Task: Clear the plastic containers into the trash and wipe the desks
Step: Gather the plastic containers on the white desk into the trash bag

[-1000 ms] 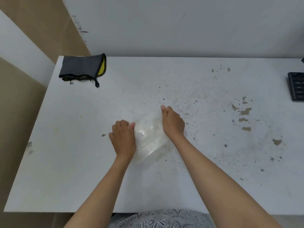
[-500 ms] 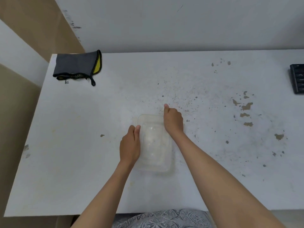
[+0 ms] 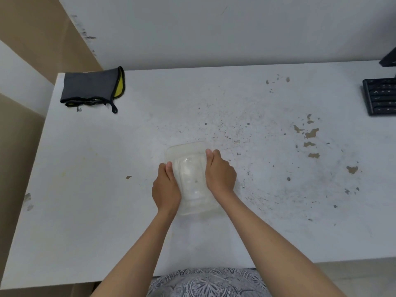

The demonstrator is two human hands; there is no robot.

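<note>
Clear plastic container (image 3: 191,179) at frame center on dirty white desk (image 3: 85,200), edges hard to trace. Left hand (image 3: 166,188) and right hand (image 3: 220,173) clamp its sides, fingertips hidden. Gray-yellow cloth (image 3: 93,87) upper left; keyboard (image 3: 380,96) cut off right.

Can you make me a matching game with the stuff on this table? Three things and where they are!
Things:
1. clear plastic container
2. grey and yellow cloth
3. black keyboard

Places:
A. far left corner of the desk
B. right edge of the desk
C. between the left hand and right hand

Pairs: 1-C, 2-A, 3-B
</note>
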